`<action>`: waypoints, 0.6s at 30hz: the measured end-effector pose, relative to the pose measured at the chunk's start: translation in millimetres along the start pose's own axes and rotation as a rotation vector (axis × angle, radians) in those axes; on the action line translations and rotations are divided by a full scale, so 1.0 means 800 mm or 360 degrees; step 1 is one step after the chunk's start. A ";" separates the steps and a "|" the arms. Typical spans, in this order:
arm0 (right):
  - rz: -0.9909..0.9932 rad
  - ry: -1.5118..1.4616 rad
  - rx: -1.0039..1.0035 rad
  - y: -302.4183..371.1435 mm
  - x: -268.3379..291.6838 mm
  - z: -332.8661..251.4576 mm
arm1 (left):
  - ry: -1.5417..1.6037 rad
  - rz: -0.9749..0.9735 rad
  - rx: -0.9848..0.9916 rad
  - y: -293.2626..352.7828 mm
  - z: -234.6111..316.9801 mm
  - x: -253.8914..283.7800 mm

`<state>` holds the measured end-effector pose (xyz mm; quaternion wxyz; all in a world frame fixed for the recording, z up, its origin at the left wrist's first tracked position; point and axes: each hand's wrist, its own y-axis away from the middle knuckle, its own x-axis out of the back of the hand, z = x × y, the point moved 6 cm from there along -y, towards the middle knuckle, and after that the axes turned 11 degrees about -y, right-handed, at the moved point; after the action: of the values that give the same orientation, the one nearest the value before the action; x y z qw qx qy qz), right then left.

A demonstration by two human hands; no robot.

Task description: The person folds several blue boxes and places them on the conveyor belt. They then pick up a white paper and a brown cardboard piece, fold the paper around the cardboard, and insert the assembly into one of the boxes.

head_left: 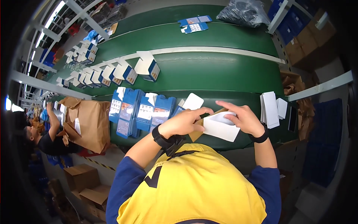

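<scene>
A white cardboard insert (222,128) with brown inner faces is partly folded at the table's near edge, in front of my body. My left hand (185,121) grips its left side, thumb on the brown face and index finger by the upper edge. From the right, my right hand (244,117) holds the insert, its thumb pressed inside the fold and its index finger stretched along the far side. Left of my left hand lie blue printed flat cartons (128,112) in overlapping stacks. A white flap (193,101) stands up just beyond that hand.
White flat cardboard pieces (270,110) lie to the right, beside a dark phone-like slab (293,119). Open-topped blue and white boxes (148,67) line the green conveyor belt (209,72). A large brown paper bag (91,123) stands left, near another person (54,127).
</scene>
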<state>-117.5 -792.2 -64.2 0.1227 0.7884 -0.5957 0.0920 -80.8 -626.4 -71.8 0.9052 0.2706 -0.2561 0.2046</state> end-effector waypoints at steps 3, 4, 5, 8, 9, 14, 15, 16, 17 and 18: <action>-0.0068 0.0054 0.0018 -0.009 -0.019 0.002 | -0.0035 0.0075 -0.0017 0.015 0.000 0.005; -0.0011 0.0101 0.0084 -0.012 -0.023 0.007 | -0.0202 0.0197 -0.0019 0.020 0.002 0.007; 0.0039 0.0144 0.0157 -0.015 -0.027 0.007 | -0.0371 0.0324 -0.0012 0.025 0.002 0.010; 0.0093 0.0831 0.0332 -0.009 -0.033 -0.030 | -0.0913 0.0629 -0.0035 0.030 -0.002 0.001; 0.0128 0.1172 0.0418 -0.009 -0.034 -0.044 | -0.1187 0.0773 -0.0049 0.031 0.001 -0.001; 0.0200 0.1521 0.0341 -0.018 -0.039 -0.064 | -0.1394 0.1218 -0.0329 0.035 0.023 0.000; 0.0243 0.1437 0.0326 -0.021 -0.041 -0.051 | -0.1434 0.1281 -0.0454 0.035 0.030 0.002; 0.0285 0.1355 0.0312 -0.024 -0.043 -0.037 | -0.1470 0.1344 -0.0580 0.036 0.037 0.005; 0.0318 0.1271 0.0311 -0.026 -0.044 -0.027 | -0.1509 0.1415 -0.0692 0.037 0.042 0.007; 0.0320 0.1278 0.0308 -0.027 -0.047 -0.021 | -0.1504 0.1420 -0.0698 0.033 0.042 0.009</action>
<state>-107.1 -747.3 -60.8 0.2608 0.6358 -0.5633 0.4588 -100.4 -624.2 -32.9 0.5592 0.0100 -0.7461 0.3612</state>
